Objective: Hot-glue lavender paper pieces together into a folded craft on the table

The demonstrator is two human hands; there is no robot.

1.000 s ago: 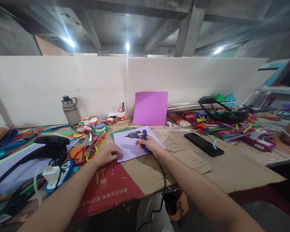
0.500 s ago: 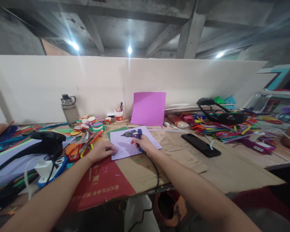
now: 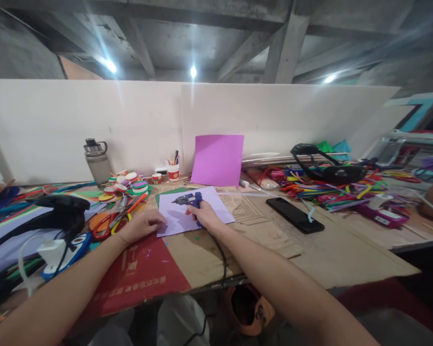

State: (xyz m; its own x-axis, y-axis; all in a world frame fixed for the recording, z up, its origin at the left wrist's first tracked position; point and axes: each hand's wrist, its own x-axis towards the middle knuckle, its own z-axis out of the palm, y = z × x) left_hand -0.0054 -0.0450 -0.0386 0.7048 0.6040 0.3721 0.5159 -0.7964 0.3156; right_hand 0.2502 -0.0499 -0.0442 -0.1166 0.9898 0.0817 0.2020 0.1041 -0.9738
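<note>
My right hand [image 3: 202, 214] is wrapped round the handle of a blue glue gun [image 3: 194, 198], whose nozzle points left over a lavender sheet of paper [image 3: 216, 210]. A clear glue stick [image 3: 234, 193] sticks out of its back end. The gun's black cord runs down over the table edge. At the sheet's left edge rests my left hand [image 3: 144, 225], thumb and fingers apart, fingertips on the paper. Part of a green sheet [image 3: 163, 197] shows under the lavender one. Scissors with red handles [image 3: 101, 226] lie just left of my left hand.
Cardboard [image 3: 332, 254] covers the table, with a black phone [image 3: 294, 215] on it. A purple sheet [image 3: 217, 161] leans on the white partition [image 3: 140, 125]. A bottle [image 3: 96, 163], ribbon rolls [image 3: 140, 187], a power strip [image 3: 74, 254] and coloured pipe cleaners [image 3: 310, 190] lie around.
The view has shifted slightly, so everything appears a little further left. Both hands and the glue gun keep nearly the same place over the lavender sheet.
</note>
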